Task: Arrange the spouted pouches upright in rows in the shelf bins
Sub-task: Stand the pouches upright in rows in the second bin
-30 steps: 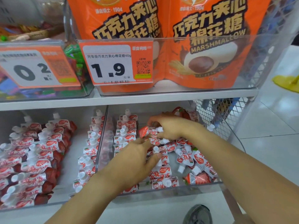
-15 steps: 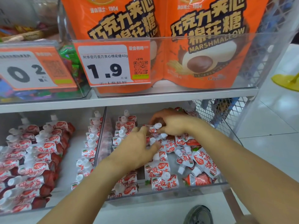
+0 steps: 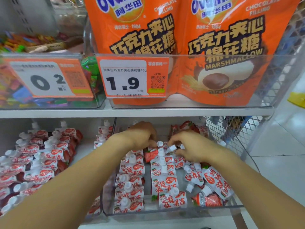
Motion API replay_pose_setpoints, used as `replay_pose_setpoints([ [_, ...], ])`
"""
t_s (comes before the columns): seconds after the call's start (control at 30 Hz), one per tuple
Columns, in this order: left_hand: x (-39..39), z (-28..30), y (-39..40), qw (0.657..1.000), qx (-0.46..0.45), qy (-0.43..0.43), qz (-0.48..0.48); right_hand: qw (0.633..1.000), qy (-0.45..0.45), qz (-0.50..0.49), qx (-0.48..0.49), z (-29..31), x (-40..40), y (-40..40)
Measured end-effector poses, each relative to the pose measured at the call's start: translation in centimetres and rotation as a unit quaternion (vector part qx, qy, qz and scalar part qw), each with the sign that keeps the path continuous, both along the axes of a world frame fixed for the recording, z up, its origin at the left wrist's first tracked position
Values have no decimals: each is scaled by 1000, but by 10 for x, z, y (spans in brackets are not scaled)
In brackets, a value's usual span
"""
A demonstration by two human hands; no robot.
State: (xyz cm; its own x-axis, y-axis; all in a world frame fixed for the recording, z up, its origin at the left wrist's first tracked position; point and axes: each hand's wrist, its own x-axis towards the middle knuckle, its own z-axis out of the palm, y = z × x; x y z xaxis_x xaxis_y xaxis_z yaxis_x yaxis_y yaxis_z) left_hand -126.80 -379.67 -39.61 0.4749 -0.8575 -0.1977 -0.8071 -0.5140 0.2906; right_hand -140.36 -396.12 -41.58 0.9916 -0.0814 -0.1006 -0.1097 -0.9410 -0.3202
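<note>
Red-and-white spouted pouches [image 3: 132,169] with white caps fill a clear bin [image 3: 173,212] on the lower shelf. Two upright rows stand at its left and middle, and loose pouches [image 3: 214,180] lie tumbled at its right. My left hand [image 3: 142,134] reaches to the back of the bin, its fingers curled down over the top of a pouch at the head of the rows. My right hand [image 3: 186,146] is just to its right and pinches the white spout of a pouch [image 3: 172,148] tilted over the middle row.
A second bin [image 3: 92,146] to the left holds more pouches in rows. The upper shelf [image 3: 148,111] hangs low over my hands, carrying orange marshmallow bags [image 3: 227,47], price tags [image 3: 132,78] and a candy bin. A wire mesh panel [image 3: 231,129] closes the right side.
My left hand has moved from the front pouches up to the back of the bin. My right hand has drawn slightly right and now pinches a spout. The camera has moved closer.
</note>
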Motion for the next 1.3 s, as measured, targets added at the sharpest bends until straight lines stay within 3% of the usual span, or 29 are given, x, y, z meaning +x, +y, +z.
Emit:
replay_pose_setpoints([
  [0.07,1,-2,1,1000,10,17,-6,1000,-7,6,7,-1,0,2],
  [0.23,4,-9,0,999,-9,48,-6,989,-75,1,127,7,-4,8],
  [0.57,-2,2,-7,994,74,78,3,984,-57,37,162,0,-3,21],
  [0.67,-8,6,-7,994,92,66,9,975,-40,13,217,6,-9,6],
  [0.77,-20,6,-9,991,121,57,12,982,-123,-66,124,15,-16,-18],
  [0.87,-29,6,-15,985,138,90,39,994,-74,-84,0,16,-21,-30],
  [0.97,-38,2,-21,984,160,76,11,997,-46,-61,4,13,-22,-30],
  [1.13,-39,2,-18,981,175,87,-17,994,96,-36,-25,12,-22,-30],
  [1.3,-32,-3,-14,982,150,117,-12,998,25,-52,-3,25,-28,-29],
])
